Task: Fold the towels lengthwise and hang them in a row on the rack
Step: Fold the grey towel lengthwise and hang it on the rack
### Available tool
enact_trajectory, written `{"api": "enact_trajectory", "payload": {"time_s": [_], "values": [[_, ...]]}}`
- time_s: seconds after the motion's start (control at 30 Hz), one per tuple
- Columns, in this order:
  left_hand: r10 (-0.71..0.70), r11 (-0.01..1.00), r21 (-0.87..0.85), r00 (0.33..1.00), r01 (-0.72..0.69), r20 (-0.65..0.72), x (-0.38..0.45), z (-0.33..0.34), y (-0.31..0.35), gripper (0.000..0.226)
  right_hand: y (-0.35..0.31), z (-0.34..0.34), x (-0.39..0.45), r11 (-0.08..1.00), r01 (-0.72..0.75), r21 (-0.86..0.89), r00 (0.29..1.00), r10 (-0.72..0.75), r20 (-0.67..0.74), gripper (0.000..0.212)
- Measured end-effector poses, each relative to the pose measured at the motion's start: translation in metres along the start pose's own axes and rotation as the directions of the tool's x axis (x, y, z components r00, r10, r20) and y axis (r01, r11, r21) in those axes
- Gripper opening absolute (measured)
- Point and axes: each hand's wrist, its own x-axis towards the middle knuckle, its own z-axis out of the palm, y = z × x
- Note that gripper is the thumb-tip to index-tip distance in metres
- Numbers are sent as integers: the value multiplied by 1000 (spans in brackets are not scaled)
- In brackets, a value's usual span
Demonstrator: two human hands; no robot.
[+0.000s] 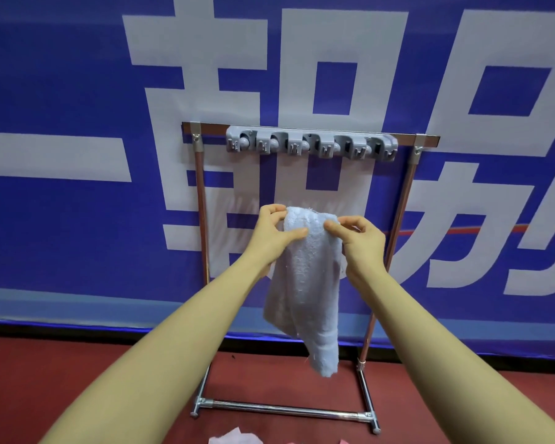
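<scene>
A pale blue towel (305, 283) hangs doubled over in front of me, its lower end reaching down near the floor. My left hand (274, 232) pinches its top left edge and my right hand (359, 245) pinches its top right edge. Both hands hold it in the air below the metal rack (202, 193), which stands on the floor against the wall. A grey clip holder (311, 143) with several clips is fixed on the rack's top bar; nothing hangs from it.
A blue banner with large white characters (77, 155) covers the wall behind the rack. The floor (45, 379) is red. Pink cloth (234, 439) lies at the bottom edge of the view, near the rack's foot bar (285, 408).
</scene>
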Motion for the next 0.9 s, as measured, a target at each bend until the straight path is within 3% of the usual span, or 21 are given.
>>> {"api": "enact_trajectory", "payload": {"time_s": [0.1, 0.23, 0.5, 0.67, 0.73, 0.9], "values": [[49, 999, 9, 999, -49, 21, -3, 1, 0, 64, -1, -4, 2, 1000, 15, -2, 1000, -15, 3, 10], [56, 998, -23, 998, -56, -13, -1, 8, 7, 50, -1, -11, 6, 1000, 14, -25, 999, -13, 35, 11], [52, 961, 270, 997, -64, 51, 14, 18, 17, 41, -2, -17, 4, 998, 64, -24, 997, -63, 33, 18], [111, 854, 503, 991, -131, 69, 14, 18, 15, 40, 4, -14, 0, 995, 82, -65, 996, -81, 22, 17], [130, 871, 479, 992, -110, -8, 11, 17, 11, 40, 7, -12, -1, 995, 79, -62, 997, -79, -7, 20], [109, 987, 133, 976, -85, -189, 3, 17, 5, 32, 9, -12, -6, 993, 109, -40, 992, -111, -66, 31]]}}
